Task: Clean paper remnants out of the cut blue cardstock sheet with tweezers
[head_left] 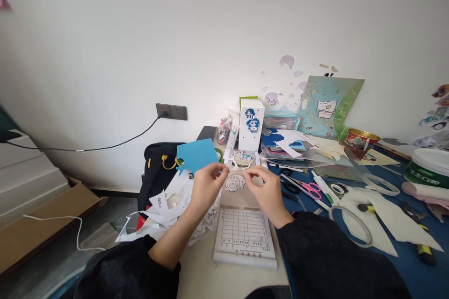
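Observation:
My left hand [207, 186] and my right hand [267, 191] are raised over the table, each with thumb and fingers pinched together. A thin, pale curved strip [241, 168] shows between the fingertips; I cannot tell whether either pinch holds it. Just below the fingers lies a cut-out line drawing of a figure [235, 183] on a brown board [228, 202]. Beyond them is a white sheet with a coloured cartoon drawing [242, 156]. Nearest my wrists, a pad of printed forms [245, 233] lies on the table.
White paper scraps [171, 203] and a blue sheet [197, 155] lie at left, by a black backpack [157, 163]. A white box [250, 126] stands behind. To the right are pink-handled scissors [311, 190], a tape roll [337, 189], a grey ring [351, 225] and a tub [428, 168].

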`<state>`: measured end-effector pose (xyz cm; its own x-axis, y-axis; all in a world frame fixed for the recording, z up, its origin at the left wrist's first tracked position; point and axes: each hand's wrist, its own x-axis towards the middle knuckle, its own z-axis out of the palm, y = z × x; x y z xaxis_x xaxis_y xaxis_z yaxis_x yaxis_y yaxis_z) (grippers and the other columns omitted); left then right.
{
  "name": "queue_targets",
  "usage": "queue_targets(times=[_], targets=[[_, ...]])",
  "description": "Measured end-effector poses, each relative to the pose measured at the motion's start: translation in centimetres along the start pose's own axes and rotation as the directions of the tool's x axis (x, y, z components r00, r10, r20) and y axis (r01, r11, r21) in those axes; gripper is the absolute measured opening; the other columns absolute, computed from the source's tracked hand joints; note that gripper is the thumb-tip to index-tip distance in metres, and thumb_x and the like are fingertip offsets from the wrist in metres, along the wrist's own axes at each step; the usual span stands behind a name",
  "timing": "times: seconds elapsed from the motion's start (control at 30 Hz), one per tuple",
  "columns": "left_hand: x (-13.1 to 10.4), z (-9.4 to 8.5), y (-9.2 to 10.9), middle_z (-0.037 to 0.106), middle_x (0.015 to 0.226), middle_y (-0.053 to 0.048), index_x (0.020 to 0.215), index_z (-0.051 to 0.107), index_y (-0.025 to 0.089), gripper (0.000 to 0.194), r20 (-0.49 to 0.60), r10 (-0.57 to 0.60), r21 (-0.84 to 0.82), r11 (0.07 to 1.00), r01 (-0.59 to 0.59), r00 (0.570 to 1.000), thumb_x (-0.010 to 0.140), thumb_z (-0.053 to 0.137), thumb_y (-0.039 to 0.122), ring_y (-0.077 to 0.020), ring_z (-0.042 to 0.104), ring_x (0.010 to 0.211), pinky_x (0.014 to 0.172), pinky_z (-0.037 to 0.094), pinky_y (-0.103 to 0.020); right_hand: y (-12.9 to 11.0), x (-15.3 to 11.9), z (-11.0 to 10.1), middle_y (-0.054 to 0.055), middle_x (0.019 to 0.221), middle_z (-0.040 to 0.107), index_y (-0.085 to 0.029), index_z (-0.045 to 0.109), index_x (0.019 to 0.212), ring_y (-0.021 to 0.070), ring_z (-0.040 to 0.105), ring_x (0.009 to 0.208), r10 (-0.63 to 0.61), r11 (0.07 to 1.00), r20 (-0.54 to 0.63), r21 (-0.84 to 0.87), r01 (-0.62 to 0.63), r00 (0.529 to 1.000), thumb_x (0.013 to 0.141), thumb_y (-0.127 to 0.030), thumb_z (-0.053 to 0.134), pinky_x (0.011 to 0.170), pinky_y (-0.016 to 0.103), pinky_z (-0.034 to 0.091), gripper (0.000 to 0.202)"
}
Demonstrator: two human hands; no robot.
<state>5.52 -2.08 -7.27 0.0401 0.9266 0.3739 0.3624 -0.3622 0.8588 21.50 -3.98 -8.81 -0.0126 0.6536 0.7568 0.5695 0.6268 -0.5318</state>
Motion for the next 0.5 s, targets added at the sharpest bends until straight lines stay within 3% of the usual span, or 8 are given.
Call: queue_targets(times=[0.07, 0.13, 0.23, 0.37, 0.5], targets=[[0.5, -0.6, 0.0, 0.063, 0.07, 0.001, 0.079, 0.062, 0.013, 0.021, -0.042, -0.054, -0.078, 0.996, 0.051, 0.998, 0.085, 0.058, 0.033, -0.012, 0.058, 0.061, 0.064, 0.047, -0.028, -0.9, -0.5, 1.1, 0.004, 0.079, 0.07, -0.021, 0.068, 0.078, 0.0186, 0.062, 0.077, -0.123, 0.992, 0.106, 0.011, 0.122, 0.987, 0.081, -0.011, 0.052, 0.075, 0.033, 0.047, 0.018], [0.8, -1.0, -0.1, 0.065, 0.076, 0.0, 0.081, 0.061, 0.013, 0.021, -0.07, -0.098, -0.148, 0.985, 0.087, 0.993, 0.086, 0.057, 0.033, -0.0122, 0.06, 0.065, 0.067, 0.049, -0.03, -1.6, -1.2, 2.4, 0.001, 0.079, 0.071, -0.024, 0.069, 0.078, 0.0171, 0.062, 0.077, -0.251, 0.968, 0.247, 0.043, 0.248, 0.936, 0.079, -0.01, 0.058, 0.075, 0.032, 0.045, 0.018], [1.0, -1.1, -0.2, 0.064, 0.08, -0.001, 0.084, 0.061, 0.012, 0.02, -0.073, -0.149, -0.219, 0.967, 0.13, 0.986, 0.087, 0.057, 0.032, -0.0125, 0.06, 0.069, 0.068, 0.05, -0.03, -1.7, -1.8, 3.8, -0.002, 0.072, 0.07, -0.025, 0.068, 0.072, 0.016, 0.061, 0.073, -0.322, 0.944, 0.35, 0.054, 0.325, 0.88, 0.077, -0.01, 0.063, 0.071, 0.03, 0.042, 0.016], [1.0, -0.7, -0.4, 0.063, 0.079, -0.001, 0.081, 0.061, 0.012, 0.019, -0.01, -0.185, -0.27, 0.947, 0.176, 0.983, 0.086, 0.058, 0.03, -0.0116, 0.059, 0.067, 0.066, 0.05, -0.029, -1.3, -1.8, 3.9, -0.001, 0.064, 0.066, -0.019, 0.061, 0.062, 0.016, 0.059, 0.065, -0.236, 0.967, 0.31, -0.015, 0.253, 0.921, 0.073, -0.014, 0.07, 0.067, 0.031, 0.042, 0.015], [0.9, -0.3, -0.8, 0.063, 0.079, -0.001, 0.082, 0.061, 0.012, 0.019, 0.09, -0.199, -0.301, 0.929, 0.217, 0.976, 0.086, 0.058, 0.031, -0.0113, 0.058, 0.066, 0.065, 0.05, -0.028, -1.0, -1.2, 2.8, -0.001, 0.07, 0.065, -0.019, 0.061, 0.071, 0.0152, 0.06, 0.068, -0.176, 0.979, 0.248, -0.053, 0.195, 0.953, 0.081, -0.012, 0.06, 0.068, 0.029, 0.045, 0.012]])
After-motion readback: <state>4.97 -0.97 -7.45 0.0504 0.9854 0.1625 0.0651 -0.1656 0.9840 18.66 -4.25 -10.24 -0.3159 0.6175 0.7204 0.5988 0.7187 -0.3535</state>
